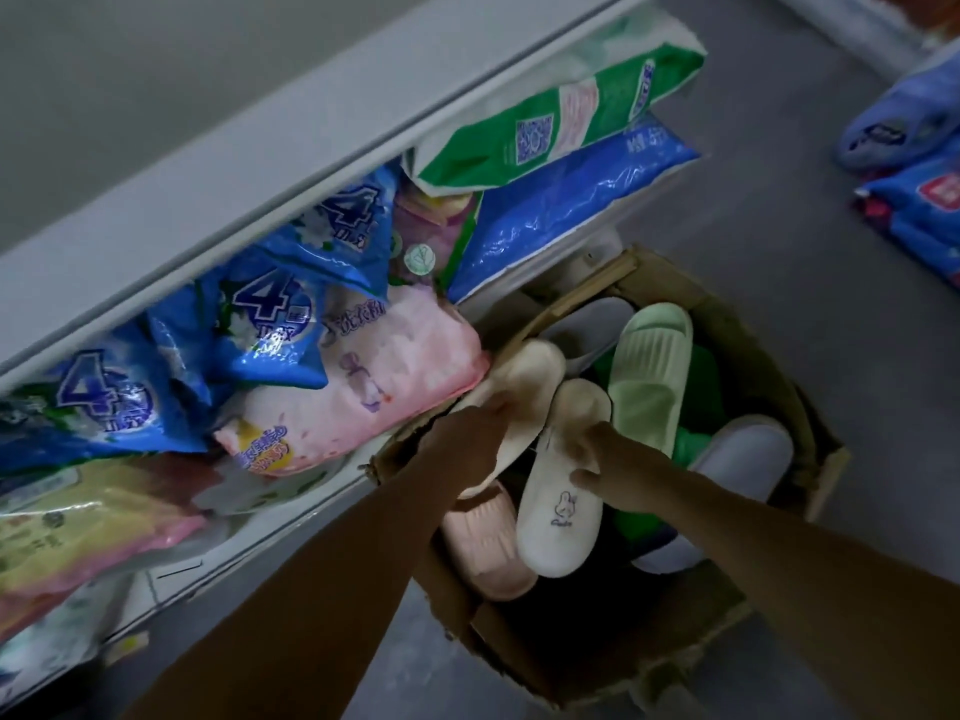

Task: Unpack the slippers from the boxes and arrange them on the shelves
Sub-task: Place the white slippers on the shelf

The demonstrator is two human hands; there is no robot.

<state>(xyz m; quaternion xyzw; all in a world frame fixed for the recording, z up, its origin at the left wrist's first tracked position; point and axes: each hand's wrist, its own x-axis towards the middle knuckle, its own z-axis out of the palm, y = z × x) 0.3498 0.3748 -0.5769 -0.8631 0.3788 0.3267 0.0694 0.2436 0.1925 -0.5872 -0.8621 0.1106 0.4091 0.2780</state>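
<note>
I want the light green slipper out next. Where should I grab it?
Probably by its ribbed strap, from above: the light green slipper lies on top of the pile in the cardboard box, strap facing up and uncovered, beside the right hand.

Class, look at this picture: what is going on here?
A person reaches into a cardboard box of slippers on the floor. The left hand grips a cream slipper; the right hand grips a white slipper bearing a small drawing. A pale green slipper and a pink slipper lie in the box. The shelf beside it holds plastic bags.
</note>
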